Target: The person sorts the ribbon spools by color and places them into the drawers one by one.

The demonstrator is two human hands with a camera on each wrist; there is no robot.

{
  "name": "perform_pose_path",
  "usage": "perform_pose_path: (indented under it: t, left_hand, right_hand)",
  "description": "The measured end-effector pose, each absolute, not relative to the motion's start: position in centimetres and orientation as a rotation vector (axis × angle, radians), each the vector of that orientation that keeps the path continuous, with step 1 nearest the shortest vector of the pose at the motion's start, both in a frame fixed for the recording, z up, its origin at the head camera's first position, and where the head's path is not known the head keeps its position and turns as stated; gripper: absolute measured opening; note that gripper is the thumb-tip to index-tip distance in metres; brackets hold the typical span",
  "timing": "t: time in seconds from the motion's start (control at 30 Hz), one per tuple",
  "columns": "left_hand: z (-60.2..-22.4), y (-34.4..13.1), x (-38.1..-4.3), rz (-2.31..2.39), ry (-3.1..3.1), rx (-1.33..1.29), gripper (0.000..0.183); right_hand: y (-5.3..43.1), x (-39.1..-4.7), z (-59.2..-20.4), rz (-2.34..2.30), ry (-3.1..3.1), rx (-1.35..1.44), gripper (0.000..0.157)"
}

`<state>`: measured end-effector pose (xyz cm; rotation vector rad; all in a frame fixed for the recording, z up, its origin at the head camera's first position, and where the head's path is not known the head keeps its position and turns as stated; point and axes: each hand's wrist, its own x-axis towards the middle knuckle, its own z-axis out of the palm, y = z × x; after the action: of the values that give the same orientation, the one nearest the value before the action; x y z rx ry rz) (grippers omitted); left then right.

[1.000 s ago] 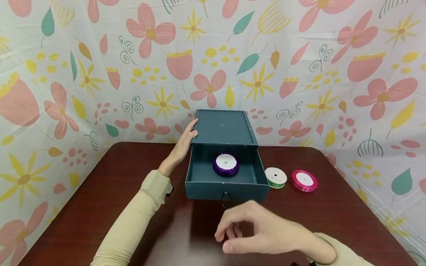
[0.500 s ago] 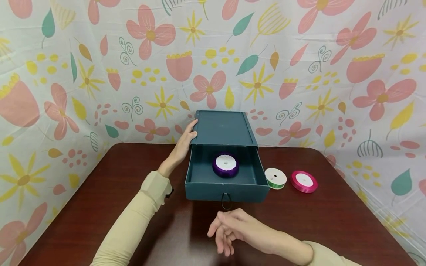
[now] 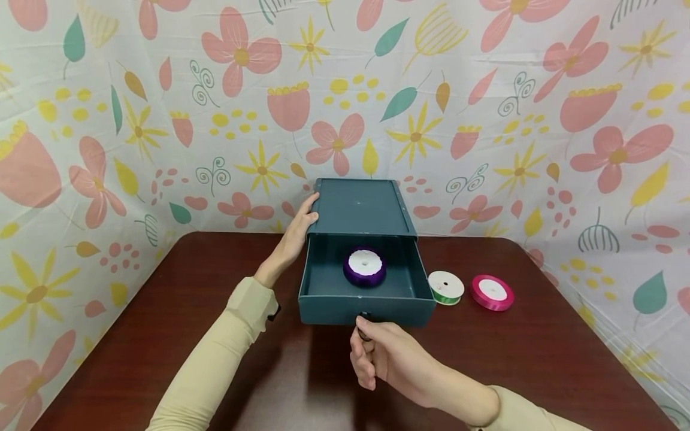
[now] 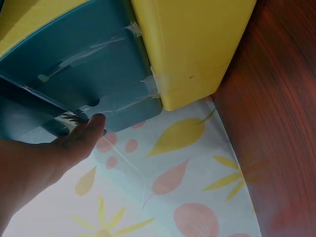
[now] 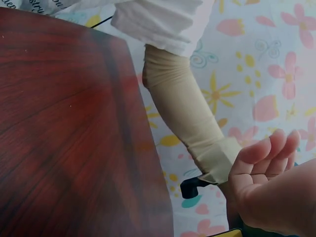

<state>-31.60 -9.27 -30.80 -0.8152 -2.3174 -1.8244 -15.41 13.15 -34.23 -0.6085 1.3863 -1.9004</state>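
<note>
At the center of the head view, a teal drawer box (image 3: 357, 208) is lying with its long axis running up the frame, its extended drawer (image 3: 329, 309) facing the bottom edge. The right hand (image 3: 396, 360) is pinching the pull loop (image 3: 364, 315) (mostly hidden) between its fingers; the left hand (image 3: 294, 234) is resting against the box's left side, fingers unclamped. A purple ribbon spool (image 3: 364, 267) is sitting inside.

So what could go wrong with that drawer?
If the right hand jerks the ring pull it holds, the purple spool in the open drawer might slide. The green spool sits close beside the drawer's front corner, so it could get bumped. And if the left hand slips off the box, the box might shift.
</note>
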Motion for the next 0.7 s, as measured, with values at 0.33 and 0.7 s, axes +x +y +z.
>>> perform_pose_path:
  t: [0.33, 0.7]
  left_hand:
    - [-30.75, -9.23, -31.55, -1.826, -2.315, -0.814, 0.06]
    - [-30.71, -9.18, -31.56, -1.846, -2.31, -0.816, 0.061]
  right_hand:
    - [12.86, -15.28, -34.06, -1.918, 1.422, -0.552, 0.042]
    - [12.77, -15.48, -33.81, -1.915, 1.455, -0.512, 0.04]
